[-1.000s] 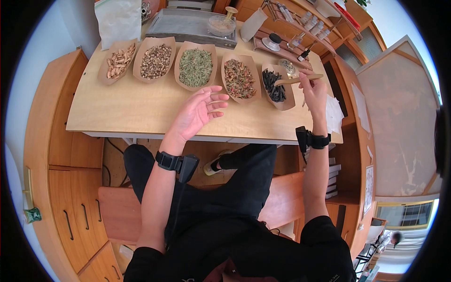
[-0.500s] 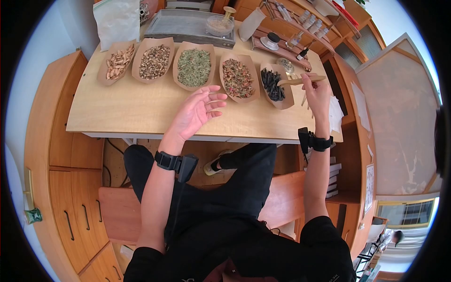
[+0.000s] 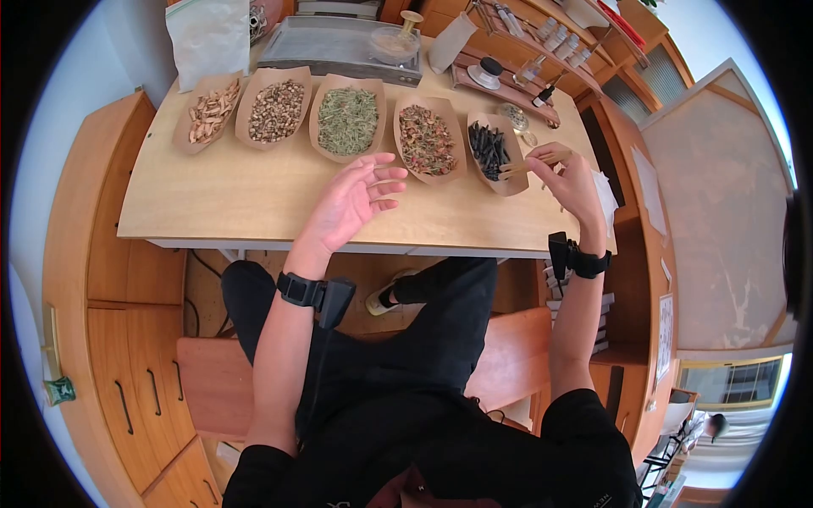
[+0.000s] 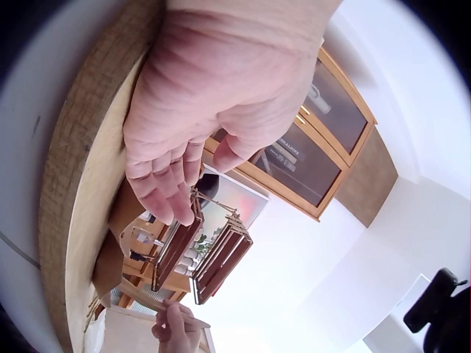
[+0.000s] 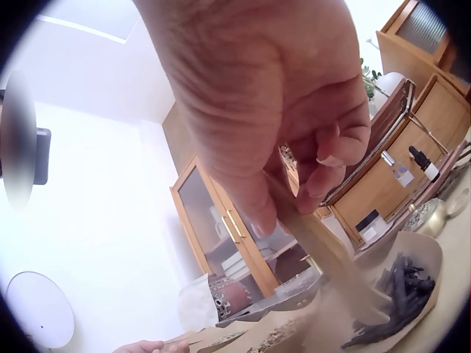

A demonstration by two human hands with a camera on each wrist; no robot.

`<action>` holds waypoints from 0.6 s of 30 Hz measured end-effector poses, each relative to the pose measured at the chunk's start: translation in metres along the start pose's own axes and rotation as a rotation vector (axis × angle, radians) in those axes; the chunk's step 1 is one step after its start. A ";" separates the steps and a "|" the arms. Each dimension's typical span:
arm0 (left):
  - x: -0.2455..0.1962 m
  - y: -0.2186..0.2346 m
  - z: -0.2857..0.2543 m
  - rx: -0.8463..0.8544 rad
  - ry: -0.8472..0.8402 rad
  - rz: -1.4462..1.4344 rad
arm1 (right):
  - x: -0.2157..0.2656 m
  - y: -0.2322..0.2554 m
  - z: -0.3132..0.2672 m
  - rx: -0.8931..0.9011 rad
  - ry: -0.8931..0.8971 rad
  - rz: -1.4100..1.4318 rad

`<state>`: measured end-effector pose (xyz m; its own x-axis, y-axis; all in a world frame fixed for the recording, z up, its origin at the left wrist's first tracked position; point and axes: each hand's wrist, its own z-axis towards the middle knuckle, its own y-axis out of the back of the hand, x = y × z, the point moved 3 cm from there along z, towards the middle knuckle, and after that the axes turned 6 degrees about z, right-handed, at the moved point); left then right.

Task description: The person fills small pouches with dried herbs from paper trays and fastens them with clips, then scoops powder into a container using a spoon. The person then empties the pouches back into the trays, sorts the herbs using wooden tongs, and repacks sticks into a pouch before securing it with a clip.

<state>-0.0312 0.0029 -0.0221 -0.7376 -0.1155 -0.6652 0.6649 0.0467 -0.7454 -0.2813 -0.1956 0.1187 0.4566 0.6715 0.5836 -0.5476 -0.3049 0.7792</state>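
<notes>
My right hand (image 3: 569,184) pinches a light wooden utensil (image 5: 331,257) between thumb and fingers. Its forked-looking tip is at the rightmost paper tray (image 3: 518,183), which holds dark stick-like pieces (image 3: 489,151); contact cannot be told. My left hand (image 3: 349,203) lies palm up with relaxed, bent fingers and holds nothing, near the trays of green herb (image 3: 348,121) and reddish mixed flowers (image 3: 428,140). In the left wrist view the left hand (image 4: 213,88) is likewise empty. Farther left are trays of chopped brown pieces (image 3: 276,111) and pale slices (image 3: 211,113).
Behind the trays are a grey metal tray (image 3: 326,42) with a glass bowl (image 3: 395,46), a white bag (image 3: 207,42) and a wooden rack (image 3: 508,90) with bottles. White paper (image 3: 606,203) lies at the right table edge. A person is far off at lower right.
My right hand has moved down towards the table's front edge and turned, and the utensil's tip has shifted lower at the dark pieces' tray. My left hand has barely moved.
</notes>
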 end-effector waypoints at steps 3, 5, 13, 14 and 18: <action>-0.001 0.001 0.000 0.001 -0.004 -0.001 | -0.006 -0.001 0.000 -0.013 0.006 0.012; -0.001 0.000 0.000 0.006 -0.006 0.005 | -0.007 -0.001 0.001 -0.035 0.017 0.034; 0.001 0.001 0.000 0.012 -0.006 0.003 | -0.003 0.010 -0.001 0.030 -0.191 0.248; 0.000 0.001 0.000 0.012 -0.006 0.002 | -0.003 0.010 -0.002 0.030 -0.191 0.248; -0.001 0.000 0.000 0.013 -0.006 0.009 | 0.006 0.008 -0.007 0.054 -0.183 0.259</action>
<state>-0.0304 0.0032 -0.0218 -0.7313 -0.1209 -0.6713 0.6727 0.0346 -0.7391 -0.2883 -0.1894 0.1265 0.4281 0.4361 0.7915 -0.6263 -0.4883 0.6078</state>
